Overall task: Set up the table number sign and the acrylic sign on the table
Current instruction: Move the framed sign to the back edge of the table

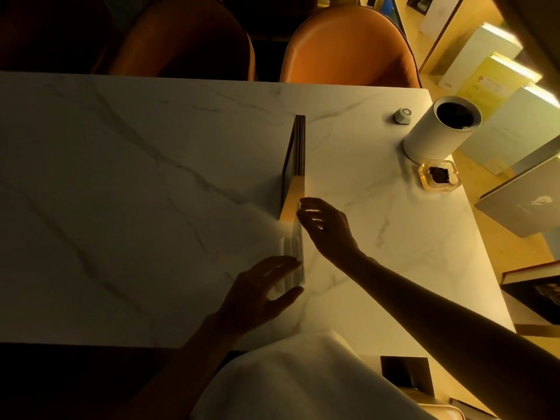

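A dark upright sign [295,153] stands on edge near the middle of the white marble table [121,177], its near end lit yellow. Just in front of it a clear acrylic sign [295,256] stands upright in line with it. My left hand [260,294] is at the acrylic sign's near end, fingers spread against its left face and thumb at its near edge. My right hand [325,225] hovers at the sign's far top edge on the right side, fingers apart and fingertips touching or almost touching it. Whether either hand grips the acrylic is unclear.
A white cylindrical container [436,131], a small white hexagonal button [402,115] and a clear square dish with dark contents [439,176] stand at the table's right end. Two orange chairs [348,47] face the far edge. Books [521,201] line the right side. White cloth [288,380] lies near me.
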